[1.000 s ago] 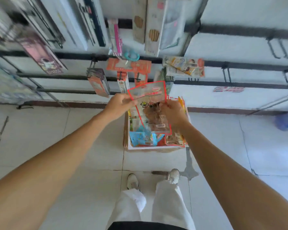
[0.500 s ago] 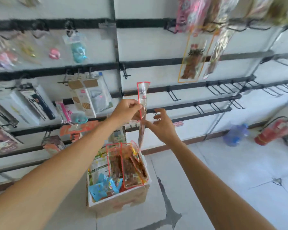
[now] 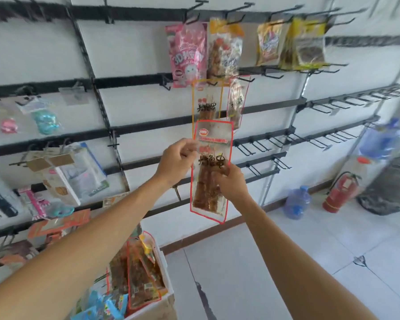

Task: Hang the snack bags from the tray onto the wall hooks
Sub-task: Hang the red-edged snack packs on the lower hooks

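A clear red-edged snack bag of brown skewers hangs upright in front of the wall rack, held by both hands. My left hand pinches its upper left edge. My right hand grips its middle from the right. Just above it two similar skewer bags hang on wall hooks, below a pink bag and other snacks. The tray, a white box at bottom centre, holds several more bags.
Black rails with many bare hooks run to the right. Toys and packaged goods hang at the left. A red fire extinguisher and blue water jugs stand on the tiled floor at the right.
The view has swung up and right from the tray to the hooks. The bag has turned from edge-on to face me and risen toward the hanging skewer bags.
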`<act>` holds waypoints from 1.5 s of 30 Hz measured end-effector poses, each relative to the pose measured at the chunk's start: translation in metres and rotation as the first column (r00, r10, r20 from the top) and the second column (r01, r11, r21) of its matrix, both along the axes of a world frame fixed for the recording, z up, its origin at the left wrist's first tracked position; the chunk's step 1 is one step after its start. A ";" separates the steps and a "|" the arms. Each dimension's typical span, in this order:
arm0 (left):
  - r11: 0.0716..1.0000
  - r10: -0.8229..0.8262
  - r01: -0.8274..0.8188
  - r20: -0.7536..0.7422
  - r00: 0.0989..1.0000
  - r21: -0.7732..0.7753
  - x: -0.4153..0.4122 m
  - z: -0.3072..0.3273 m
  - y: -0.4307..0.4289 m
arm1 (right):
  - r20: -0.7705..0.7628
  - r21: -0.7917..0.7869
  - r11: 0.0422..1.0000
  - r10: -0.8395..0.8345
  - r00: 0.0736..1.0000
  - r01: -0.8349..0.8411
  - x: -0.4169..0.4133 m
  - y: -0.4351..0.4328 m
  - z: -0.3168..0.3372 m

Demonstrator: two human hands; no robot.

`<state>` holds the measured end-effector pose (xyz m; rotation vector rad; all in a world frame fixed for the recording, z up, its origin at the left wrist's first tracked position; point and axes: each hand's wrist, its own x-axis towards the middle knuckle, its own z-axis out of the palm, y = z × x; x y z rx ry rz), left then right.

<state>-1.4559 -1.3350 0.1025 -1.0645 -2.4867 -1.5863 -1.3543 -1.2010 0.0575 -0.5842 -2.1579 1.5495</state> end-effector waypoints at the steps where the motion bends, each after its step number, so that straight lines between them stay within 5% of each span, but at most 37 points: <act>1: 1.000 0.006 -0.006 0.027 1.000 -0.018 -0.004 0.001 0.007 | -0.016 -0.052 0.998 0.019 1.000 -0.020 0.003 0.015 0.002; 6: 0.992 -0.121 0.103 0.329 0.937 0.070 -0.029 0.016 0.046 | -0.086 -0.230 0.970 0.055 0.995 -0.073 0.005 0.070 0.018; 14: 0.913 -0.406 0.358 0.349 0.845 0.196 -0.074 0.046 0.132 | -0.082 -0.266 0.958 0.084 0.993 -0.103 -0.015 0.129 0.028; 20: 0.904 -0.412 0.331 0.344 0.844 0.271 -0.102 0.049 0.190 | -0.037 -0.135 0.991 0.018 0.999 -0.023 -0.044 0.173 0.027; 27: 0.913 -0.387 0.318 0.296 0.873 0.257 -0.130 0.049 0.230 | -0.289 -0.110 0.976 -0.214 0.933 0.190 -0.088 0.219 0.054; 32: 0.936 -0.310 0.243 0.266 0.913 0.254 -0.141 0.050 0.259 | -0.414 -0.148 0.988 -0.108 0.904 0.050 -0.116 0.256 0.082; 36: 0.958 -0.202 0.167 0.135 0.970 0.234 -0.148 0.053 0.278 | -0.387 -0.124 0.991 0.002 0.922 -0.055 -0.143 0.290 0.086; 39: 0.988 -0.044 0.065 -0.151 0.988 0.139 -0.151 0.051 0.290 | -0.419 -0.130 0.982 0.069 0.905 -0.135 -0.162 0.312 0.089; 45: 0.979 0.108 -0.197 -0.712 0.694 -0.044 -0.153 0.038 0.300 | -0.487 -0.112 0.967 0.148 0.861 -0.229 -0.193 0.341 0.103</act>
